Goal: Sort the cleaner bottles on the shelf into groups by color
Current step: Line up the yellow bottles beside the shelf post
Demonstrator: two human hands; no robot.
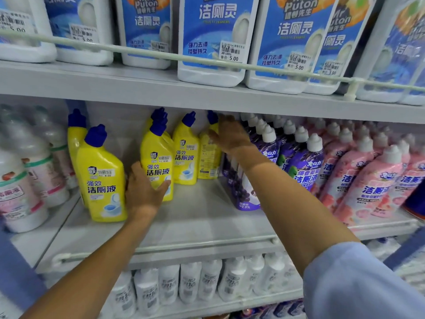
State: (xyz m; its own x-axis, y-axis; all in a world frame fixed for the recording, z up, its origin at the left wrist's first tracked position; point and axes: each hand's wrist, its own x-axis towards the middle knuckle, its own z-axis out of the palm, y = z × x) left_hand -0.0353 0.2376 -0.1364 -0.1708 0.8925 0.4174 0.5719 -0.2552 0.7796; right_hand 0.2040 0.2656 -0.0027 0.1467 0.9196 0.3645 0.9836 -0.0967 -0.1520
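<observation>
On the middle shelf point(207, 217) the yellow bottles point(101, 178) are standing left of centre, with the purple bottles point(303, 162) and pink bottles point(368, 180) ranging to their right. The left hand point(145, 192) is gripping the middle yellow bottle point(157, 155) low down, thumb lying across its label, fingers curling round its left side. The right hand point(230, 134) is resting, fingers straight and apparently flat, against the rightmost yellow bottle point(208, 157), just beside the purple row.

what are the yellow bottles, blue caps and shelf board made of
The yellow bottles: most likely moulded plastic, opaque and glossy, judging by soft highlights on the shoulders. Their blue caps: plastic too, smooth, slightly shiny. The shelf board: probably painted metal, pale grey, satin; not certain.
</observation>
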